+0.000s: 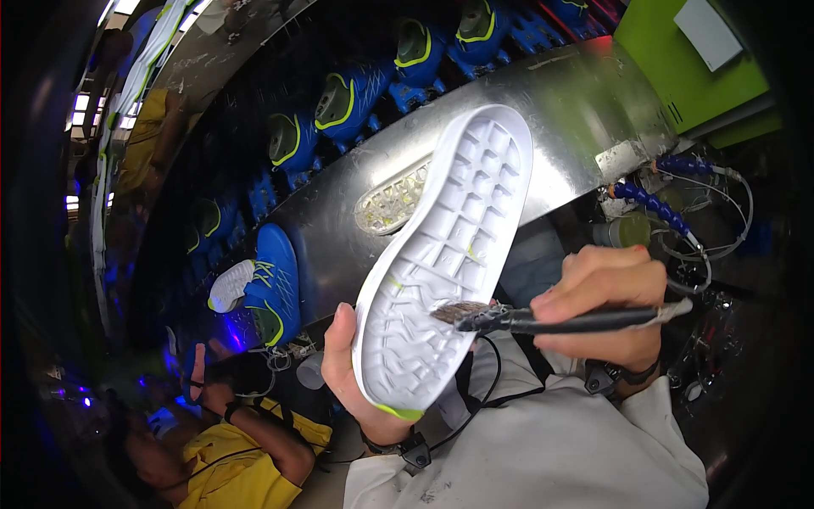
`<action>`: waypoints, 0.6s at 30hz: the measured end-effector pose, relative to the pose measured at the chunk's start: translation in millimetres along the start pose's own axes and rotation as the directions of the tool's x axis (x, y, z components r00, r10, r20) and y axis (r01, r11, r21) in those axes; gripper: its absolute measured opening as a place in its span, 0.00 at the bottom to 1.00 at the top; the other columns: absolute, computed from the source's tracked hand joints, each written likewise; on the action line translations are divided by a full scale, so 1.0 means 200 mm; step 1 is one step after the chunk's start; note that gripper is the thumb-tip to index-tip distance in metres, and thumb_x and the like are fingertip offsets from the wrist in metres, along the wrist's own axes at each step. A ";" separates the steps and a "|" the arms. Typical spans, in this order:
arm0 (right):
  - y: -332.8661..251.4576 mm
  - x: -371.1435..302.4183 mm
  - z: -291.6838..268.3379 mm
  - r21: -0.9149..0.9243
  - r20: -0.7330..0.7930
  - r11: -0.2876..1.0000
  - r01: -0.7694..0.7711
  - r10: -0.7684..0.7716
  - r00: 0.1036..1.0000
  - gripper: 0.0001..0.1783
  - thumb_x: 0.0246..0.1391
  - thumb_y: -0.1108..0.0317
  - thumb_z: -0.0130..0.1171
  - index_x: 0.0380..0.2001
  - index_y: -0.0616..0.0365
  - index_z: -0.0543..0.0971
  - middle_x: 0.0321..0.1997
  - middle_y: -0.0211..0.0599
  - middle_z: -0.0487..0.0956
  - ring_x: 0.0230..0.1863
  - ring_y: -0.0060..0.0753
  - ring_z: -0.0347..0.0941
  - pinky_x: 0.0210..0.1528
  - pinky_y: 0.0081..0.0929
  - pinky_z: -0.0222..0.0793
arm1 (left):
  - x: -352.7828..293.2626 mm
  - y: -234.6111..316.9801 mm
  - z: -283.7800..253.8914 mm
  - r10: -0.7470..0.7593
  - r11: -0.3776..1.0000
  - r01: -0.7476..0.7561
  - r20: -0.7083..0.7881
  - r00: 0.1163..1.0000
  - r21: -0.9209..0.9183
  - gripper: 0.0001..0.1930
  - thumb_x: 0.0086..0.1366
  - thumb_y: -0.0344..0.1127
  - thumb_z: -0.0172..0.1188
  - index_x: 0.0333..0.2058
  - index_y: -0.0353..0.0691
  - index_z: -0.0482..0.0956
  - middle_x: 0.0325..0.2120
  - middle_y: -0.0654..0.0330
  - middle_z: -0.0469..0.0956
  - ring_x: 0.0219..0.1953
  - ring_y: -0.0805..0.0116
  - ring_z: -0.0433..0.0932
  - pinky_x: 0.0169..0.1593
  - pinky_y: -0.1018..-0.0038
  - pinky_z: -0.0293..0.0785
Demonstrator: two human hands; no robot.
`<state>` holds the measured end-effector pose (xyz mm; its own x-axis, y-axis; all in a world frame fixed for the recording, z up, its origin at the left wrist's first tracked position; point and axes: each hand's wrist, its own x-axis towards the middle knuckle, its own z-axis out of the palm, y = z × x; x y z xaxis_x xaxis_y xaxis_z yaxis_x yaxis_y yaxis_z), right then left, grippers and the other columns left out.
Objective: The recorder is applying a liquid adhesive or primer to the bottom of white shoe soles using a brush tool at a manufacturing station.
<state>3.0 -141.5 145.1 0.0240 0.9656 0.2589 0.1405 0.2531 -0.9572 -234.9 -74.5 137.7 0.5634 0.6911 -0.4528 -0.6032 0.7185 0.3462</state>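
Note:
A white shoe sole [437,263] with a ribbed, gridded inner face lies tilted in front of me, with a lime-green edge at its near end. My left hand [346,369] grips it at that end; the thumb shows along the left side and the other fingers are hidden behind. In my right hand [606,293] is a dark-handled brush [509,320], pinched between thumb and fingers. Its bristles touch the inside of the sole, towards the near end. Beyond, a second sole [394,199], pale and lattice-patterned, rests on the metal table [331,212].
Blue shoes [349,102] with lime trim stand in a row along the far side. At the left are another blue shoe [275,284] and a white sole [231,286]. Blue hoses [649,208] and a green cabinet [678,76] are at right. A person in yellow [246,450] works at lower left.

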 end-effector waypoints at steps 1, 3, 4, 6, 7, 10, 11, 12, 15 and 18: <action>0.01 0.00 0.05 0.022 0.082 0.998 0.067 -0.068 0.994 0.16 0.39 0.81 0.72 0.36 0.64 0.84 0.29 0.39 0.82 0.28 0.29 0.80 0.27 0.21 0.73 | 0.01 0.01 -0.02 0.010 1.000 -0.010 0.005 1.000 -0.002 0.41 0.68 0.56 0.44 0.66 0.23 0.56 0.60 0.32 0.66 0.59 0.34 0.70 0.56 0.47 0.73; 0.00 -0.06 0.22 0.140 0.218 0.986 0.089 -0.118 0.969 0.15 0.43 0.82 0.70 0.37 0.65 0.83 0.30 0.38 0.81 0.27 0.27 0.79 0.26 0.20 0.73 | 0.02 0.02 -0.08 -0.044 0.995 0.052 -0.083 0.996 0.091 0.39 0.68 0.54 0.43 0.64 0.21 0.59 0.58 0.32 0.68 0.58 0.36 0.71 0.56 0.47 0.73; -0.06 -0.09 0.28 0.123 0.150 0.991 0.058 -0.077 0.986 0.14 0.45 0.82 0.69 0.38 0.65 0.83 0.31 0.38 0.80 0.27 0.27 0.79 0.26 0.20 0.72 | 0.05 0.03 -0.13 -0.110 0.986 0.128 0.157 0.981 -0.105 0.39 0.69 0.53 0.43 0.63 0.20 0.59 0.59 0.30 0.67 0.59 0.35 0.70 0.60 0.46 0.69; -0.14 -0.09 0.33 0.188 0.149 0.981 -0.058 0.030 0.988 0.14 0.47 0.82 0.68 0.40 0.66 0.82 0.33 0.40 0.80 0.29 0.29 0.79 0.29 0.21 0.73 | 0.03 0.06 -0.25 -0.092 0.985 0.120 0.213 0.973 -0.121 0.39 0.68 0.53 0.43 0.64 0.20 0.59 0.60 0.29 0.65 0.60 0.35 0.69 0.63 0.46 0.66; -0.12 -0.06 0.32 0.185 0.151 0.981 -0.058 0.030 0.988 0.14 0.47 0.82 0.68 0.40 0.66 0.82 0.33 0.40 0.80 0.29 0.29 0.79 0.29 0.21 0.73 | 0.01 0.06 -0.29 -0.076 0.983 0.116 0.262 0.962 -0.141 0.39 0.68 0.53 0.43 0.64 0.20 0.59 0.61 0.28 0.63 0.61 0.35 0.68 0.65 0.46 0.63; -0.14 0.02 0.33 0.372 0.235 0.907 -0.197 0.114 0.965 0.14 0.49 0.79 0.70 0.41 0.67 0.83 0.36 0.44 0.83 0.36 0.30 0.82 0.40 0.22 0.75 | -0.02 0.05 -0.44 0.073 0.937 0.085 0.427 0.901 -0.340 0.41 0.68 0.56 0.45 0.65 0.22 0.58 0.63 0.30 0.61 0.64 0.35 0.64 0.69 0.46 0.54; -0.09 0.02 0.37 0.557 0.143 0.798 -0.228 0.179 0.973 0.15 0.48 0.78 0.71 0.42 0.67 0.83 0.37 0.45 0.84 0.39 0.28 0.82 0.41 0.19 0.75 | 0.00 0.03 -0.46 0.182 0.902 0.071 0.524 0.832 -0.425 0.41 0.68 0.57 0.45 0.65 0.23 0.58 0.63 0.30 0.61 0.65 0.36 0.63 0.69 0.45 0.53; -0.10 0.02 0.37 0.454 0.074 0.863 -0.223 0.213 0.974 0.15 0.45 0.78 0.73 0.40 0.66 0.84 0.35 0.42 0.84 0.35 0.25 0.81 0.37 0.18 0.74 | 0.01 0.04 -0.42 0.136 0.954 0.010 0.462 0.876 -0.300 0.41 0.68 0.58 0.45 0.65 0.24 0.59 0.63 0.31 0.61 0.66 0.36 0.62 0.69 0.43 0.52; -0.18 0.03 0.37 0.200 0.255 0.929 -0.312 0.258 0.932 0.13 0.46 0.77 0.74 0.37 0.63 0.85 0.31 0.34 0.83 0.29 0.18 0.77 0.31 0.13 0.69 | 0.07 0.09 -0.52 0.013 0.975 0.068 0.362 0.932 -0.211 0.41 0.66 0.55 0.45 0.65 0.23 0.58 0.63 0.30 0.60 0.66 0.35 0.61 0.69 0.41 0.50; -0.16 0.08 0.37 0.352 0.335 0.863 -0.361 0.244 0.910 0.14 0.46 0.77 0.74 0.39 0.62 0.86 0.31 0.34 0.83 0.29 0.18 0.77 0.31 0.13 0.68 | 0.11 0.11 -0.47 -0.034 0.981 0.104 0.385 0.922 -0.164 0.47 0.63 0.63 0.49 0.68 0.29 0.53 0.63 0.27 0.57 0.62 0.28 0.62 0.61 0.38 0.59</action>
<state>-74.7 -130.5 170.4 -0.2752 0.9605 -0.0416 -0.2357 -0.1094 -0.9656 -288.5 -50.9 58.3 0.7572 0.6433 -0.1134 -0.6254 0.7641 0.1581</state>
